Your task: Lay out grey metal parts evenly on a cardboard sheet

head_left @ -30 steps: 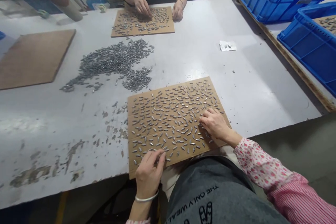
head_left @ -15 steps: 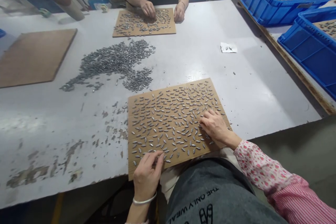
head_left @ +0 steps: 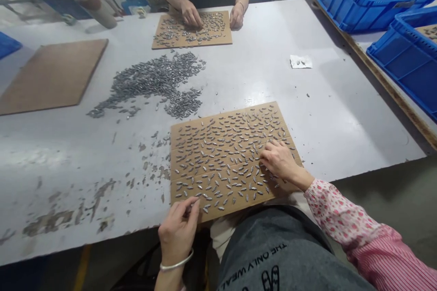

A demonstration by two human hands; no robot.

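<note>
A cardboard sheet [head_left: 186,213] lies in front of me, covered with small grey spindle-shaped metal pieces [head_left: 218,166] spread apart from one another. At the sheet's near left corner is my left hand [head_left: 179,227], thumb and fingers drawn together in a pinch; what lies between them, if anything, is hidden. My right hand [head_left: 280,161] rests on the right part of the sheet with its fingers bent and close together among the pieces. Its fingertips hide whatever they touch. Beyond the sheet, to the left, is a loose heap of the same pieces [head_left: 150,79].
Across the table [head_left: 341,100], a person's hands [head_left: 191,13] work over another piece-covered board [head_left: 225,41]. A brown board [head_left: 61,72] lies at left. Blue crates [head_left: 341,4] stand along the right edge. A white scrap [head_left: 301,62] holds a few pieces. A bottle [head_left: 97,9] is far left.
My left hand has moved left, from above the sheet's near edge to its near left corner. My right hand stays almost in place. The view has shifted slightly.
</note>
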